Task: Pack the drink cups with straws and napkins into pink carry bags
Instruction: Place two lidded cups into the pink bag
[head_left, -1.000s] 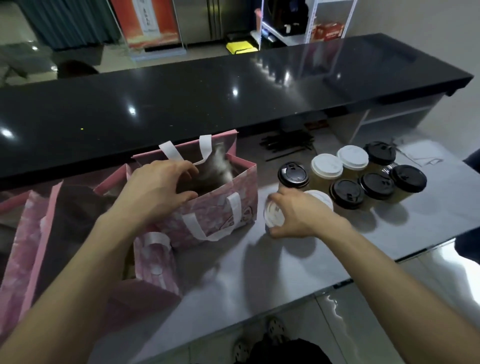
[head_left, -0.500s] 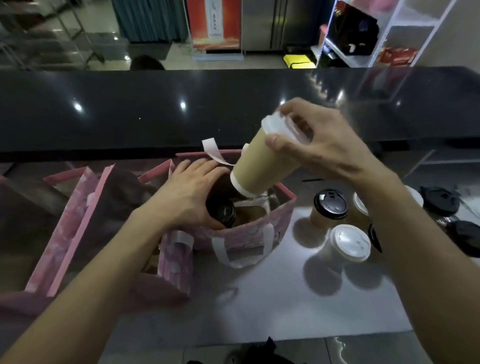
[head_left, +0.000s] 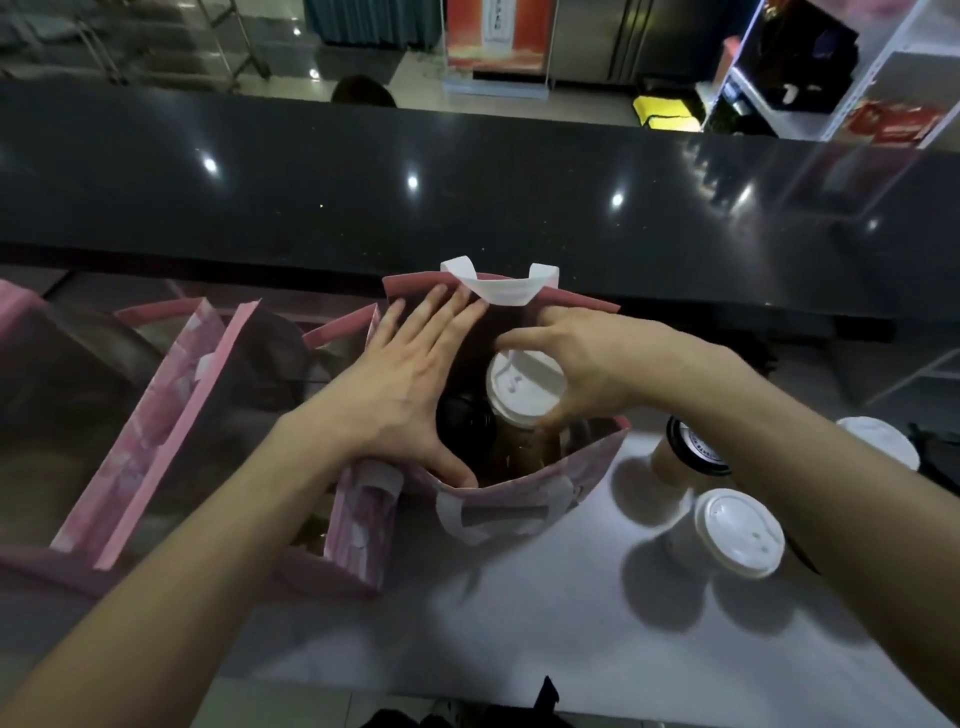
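Packing looks barely begun: right hand (head_left: 592, 364) clamps a white-lidded paper cup (head_left: 524, 387) inside the pink paper carry bag (head_left: 524, 493) beside a black-lidded cup (head_left: 465, 423), left hand (head_left: 410, 384) spread flat against the bag's wall, further lidded cups (head_left: 737, 532) waiting on the grey bench (head_left: 519, 623), no straws or napkins visible.

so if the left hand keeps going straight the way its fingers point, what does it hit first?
Left hand lies flat, fingers aimed at the far wall of the pink bag. That wall comes first, fingertips look already on it; behind it the black counter. Depth uncertain.
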